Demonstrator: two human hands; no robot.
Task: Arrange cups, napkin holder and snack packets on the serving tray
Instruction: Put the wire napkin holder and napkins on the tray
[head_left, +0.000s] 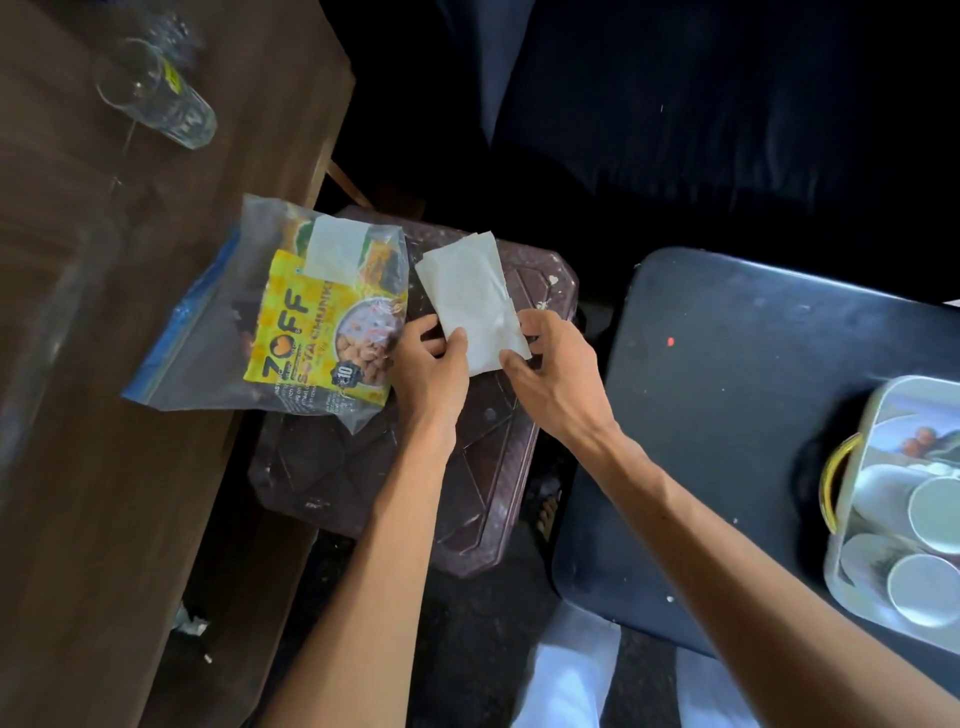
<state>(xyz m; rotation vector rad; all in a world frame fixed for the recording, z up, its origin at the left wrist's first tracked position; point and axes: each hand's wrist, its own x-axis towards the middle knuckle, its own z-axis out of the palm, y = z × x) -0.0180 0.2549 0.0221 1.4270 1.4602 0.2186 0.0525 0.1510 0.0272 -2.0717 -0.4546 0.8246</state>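
From the head camera, my left hand (431, 369) pinches the near edge of a folded white napkin (470, 296), thumb on top and fingers curled beneath. My right hand (558, 374) pinches its near right corner the same way. The yellow snack packet (317, 332), inside a clear bag (208, 332), lies just left of my left fingers. The serving tray (872, 410) with the cups (935, 512) sits well right of my right fingers.
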